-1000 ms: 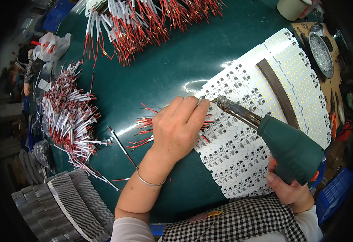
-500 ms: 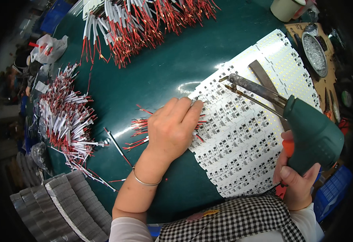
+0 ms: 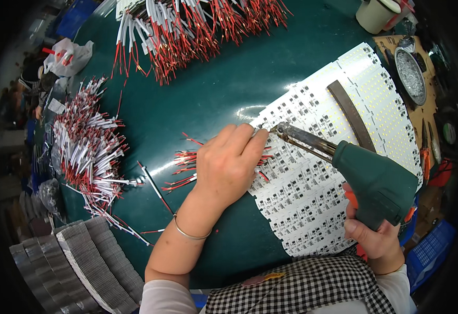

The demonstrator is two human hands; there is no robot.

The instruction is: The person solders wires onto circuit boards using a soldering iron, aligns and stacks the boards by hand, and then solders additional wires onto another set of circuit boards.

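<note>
My right hand [image 3: 373, 238] grips a green soldering gun [image 3: 378, 180] with an orange trigger. Its metal tip meets the fingertips of my left hand [image 3: 226, 165] at the left edge of a white sheet of LED circuit boards [image 3: 312, 193], which carries rows of small black and yellow parts. My left hand is closed in a pinch there, palm down. Short red and white wires [image 3: 186, 159] stick out on both sides from under it; what exactly the fingertips pinch is mostly hidden. One loose wire [image 3: 156, 188] lies just left of the wrist.
A brown strip [image 3: 350, 112] lies across the sheet. Wire piles sit at left [image 3: 90, 141] and far back [image 3: 187, 36]. Grey ribbed stacks [image 3: 95, 261] stand front left. At right are an oval metal dish [image 3: 411, 78], orange-handled pliers [image 3: 426, 157] and a blue crate [image 3: 433, 251]; a mug [image 3: 375, 15] stands beyond.
The soldering gun has come left and down, bringing its tip from above the boards to my left fingertips. My left hand has barely shifted.
</note>
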